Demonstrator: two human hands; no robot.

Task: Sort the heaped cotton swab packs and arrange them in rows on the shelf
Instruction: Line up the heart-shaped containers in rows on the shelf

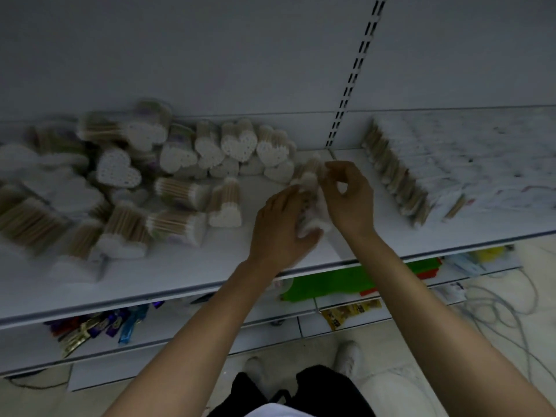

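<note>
pack (308,180) held just above shelf (228,260), mid-frame | left hand (281,227) curled round its lower end | right hand (350,200) pinching its upper end, thumb to forefinger, grip blurred | heap (135,176) at 9 o'clock of hands, near | row (397,179) standing at 3 o'clock, apart

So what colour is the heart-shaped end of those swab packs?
White, dotted by the swab tips; the heart-shaped end shows best in the head view.
</note>
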